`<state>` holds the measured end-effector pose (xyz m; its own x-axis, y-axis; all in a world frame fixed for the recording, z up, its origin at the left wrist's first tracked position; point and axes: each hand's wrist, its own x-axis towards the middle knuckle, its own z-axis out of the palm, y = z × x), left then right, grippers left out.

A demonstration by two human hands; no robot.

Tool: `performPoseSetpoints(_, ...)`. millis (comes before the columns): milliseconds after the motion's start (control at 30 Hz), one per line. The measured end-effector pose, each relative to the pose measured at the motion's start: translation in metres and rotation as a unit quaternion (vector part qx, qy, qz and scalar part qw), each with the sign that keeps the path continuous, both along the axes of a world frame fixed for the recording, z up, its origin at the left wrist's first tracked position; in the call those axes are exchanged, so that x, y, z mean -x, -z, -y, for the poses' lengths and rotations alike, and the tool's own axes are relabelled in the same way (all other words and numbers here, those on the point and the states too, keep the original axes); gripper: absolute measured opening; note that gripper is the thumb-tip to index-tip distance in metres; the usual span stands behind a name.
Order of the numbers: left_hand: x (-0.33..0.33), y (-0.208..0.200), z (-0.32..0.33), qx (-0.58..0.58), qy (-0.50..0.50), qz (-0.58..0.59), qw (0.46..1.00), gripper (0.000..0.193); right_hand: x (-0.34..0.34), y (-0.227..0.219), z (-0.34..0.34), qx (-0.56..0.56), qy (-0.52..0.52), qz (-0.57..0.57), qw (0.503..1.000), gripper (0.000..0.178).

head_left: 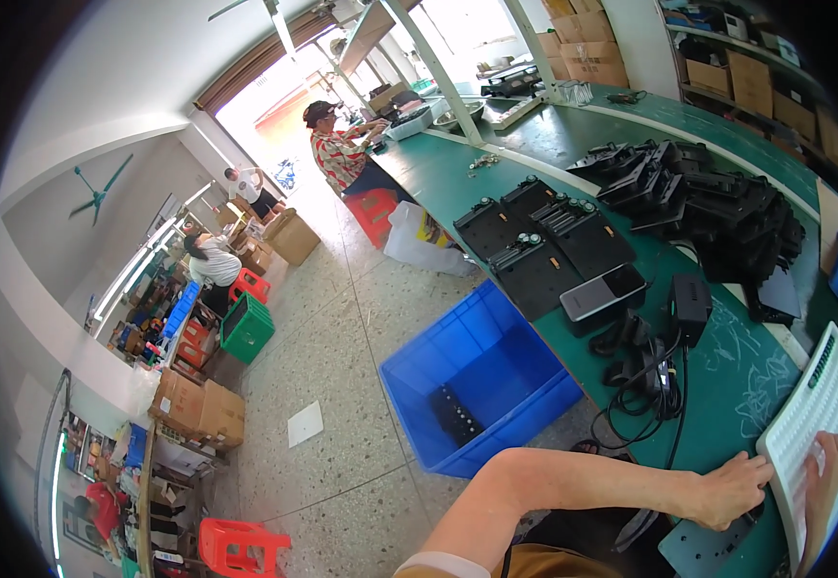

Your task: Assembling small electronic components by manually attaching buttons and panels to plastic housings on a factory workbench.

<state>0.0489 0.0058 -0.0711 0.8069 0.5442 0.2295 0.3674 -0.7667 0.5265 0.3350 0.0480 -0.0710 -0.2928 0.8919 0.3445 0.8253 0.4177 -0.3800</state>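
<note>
At the near right end of the green workbench, a white panel (797, 424) covered in rows of small raised or punched marks stands tilted. My left hand (730, 491) is closed with curled fingers at its left edge; what is inside the fingers is hidden. Across the panel's face lies my right hand (823, 477), fingers stretched out and partly cut off by the dark rim. Below my left hand is a grey metal plate (703, 549) with holes, at the bench edge. Black cables (645, 409) and a black power adapter (691, 308) lie beyond my hands.
A silver-and-black device (604, 292) and several black panels (534, 279) lie on the bench; black plastic parts (718, 197) are heaped behind. A blue crate (477, 385) stands on the floor to the left. A co-worker (342, 149) sits at the far bench end.
</note>
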Motion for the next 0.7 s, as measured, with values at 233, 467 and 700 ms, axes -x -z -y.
performPoseSetpoints(233,-0.001,-0.019,0.009,-0.059,0.009,0.159,0.986,0.019,0.018,-0.038,0.035,-0.069,0.045,-0.002,0.997,0.034)
performPoseSetpoints(467,0.028,-0.034,-0.004,-0.004,-0.005,0.068,0.998,0.04,0.068,-0.083,0.023,0.017,0.107,-0.064,0.992,0.024)
performPoseSetpoints(700,0.022,-0.043,-0.002,0.026,0.017,0.038,0.999,0.042,0.036,-0.087,0.011,0.054,0.183,-0.071,0.979,0.024)
